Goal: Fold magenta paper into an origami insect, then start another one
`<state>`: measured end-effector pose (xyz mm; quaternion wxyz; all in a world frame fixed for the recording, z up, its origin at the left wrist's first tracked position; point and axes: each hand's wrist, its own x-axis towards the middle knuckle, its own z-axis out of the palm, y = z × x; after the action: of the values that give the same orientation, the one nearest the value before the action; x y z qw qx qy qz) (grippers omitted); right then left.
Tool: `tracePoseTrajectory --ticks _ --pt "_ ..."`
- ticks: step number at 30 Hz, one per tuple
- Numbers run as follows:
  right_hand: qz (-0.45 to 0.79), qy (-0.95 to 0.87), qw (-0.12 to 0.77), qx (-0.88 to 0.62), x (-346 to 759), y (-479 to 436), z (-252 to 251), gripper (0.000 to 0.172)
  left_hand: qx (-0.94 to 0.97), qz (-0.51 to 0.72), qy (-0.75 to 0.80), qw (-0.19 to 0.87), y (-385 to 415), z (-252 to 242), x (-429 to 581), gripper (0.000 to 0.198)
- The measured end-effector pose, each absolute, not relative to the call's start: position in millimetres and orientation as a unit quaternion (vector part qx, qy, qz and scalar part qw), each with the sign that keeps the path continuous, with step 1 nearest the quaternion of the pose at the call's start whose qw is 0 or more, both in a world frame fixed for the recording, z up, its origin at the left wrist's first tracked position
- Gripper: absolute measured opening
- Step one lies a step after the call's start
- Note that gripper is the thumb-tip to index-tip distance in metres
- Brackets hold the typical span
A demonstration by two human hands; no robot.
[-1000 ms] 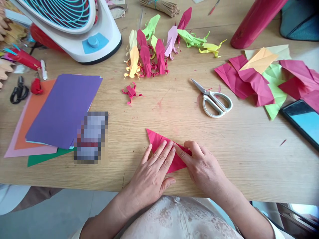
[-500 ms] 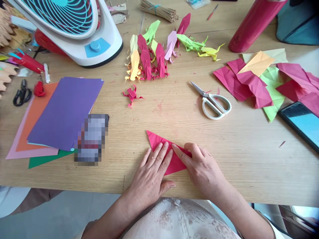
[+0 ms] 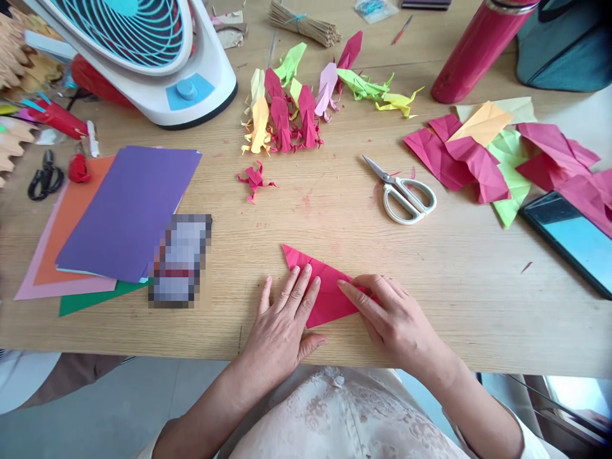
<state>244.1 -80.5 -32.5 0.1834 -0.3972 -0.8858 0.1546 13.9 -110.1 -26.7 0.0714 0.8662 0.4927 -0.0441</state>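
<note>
A folded red paper (image 3: 329, 294), roughly triangular, lies on the wooden table (image 3: 229, 255) near its front edge. My left hand (image 3: 282, 319) rests flat on the paper's left part, fingers spread and thumb out to the side. At the paper's right corner, my right hand (image 3: 394, 312) grips it between fingers and thumb, the index finger stretched over the paper. The fingertips cover that corner. Beyond the paper lie white-handled scissors (image 3: 408, 197) and a small red folded figure (image 3: 255, 181).
Several folded paper figures (image 3: 282, 115) stand farther back. Coloured sheets (image 3: 129, 210) and a fan (image 3: 201, 89) are at left. Creased papers (image 3: 471, 153), a phone (image 3: 571, 239) and a red bottle (image 3: 480, 54) are at right. A person's sleeve (image 3: 29, 379) shows lower left.
My left hand has slid a little left on the paper, its fingers now off the middle. My right index finger has drawn slightly right. The view has shifted a little.
</note>
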Motion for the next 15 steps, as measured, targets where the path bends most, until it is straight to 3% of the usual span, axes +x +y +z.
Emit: tracePoseTrajectory --ticks 15 --pt "0.065 -0.957 0.075 -0.273 245.8 -67.6 -17.2 0.043 0.875 -0.019 0.472 0.104 -106.5 -25.1 7.6 0.076"
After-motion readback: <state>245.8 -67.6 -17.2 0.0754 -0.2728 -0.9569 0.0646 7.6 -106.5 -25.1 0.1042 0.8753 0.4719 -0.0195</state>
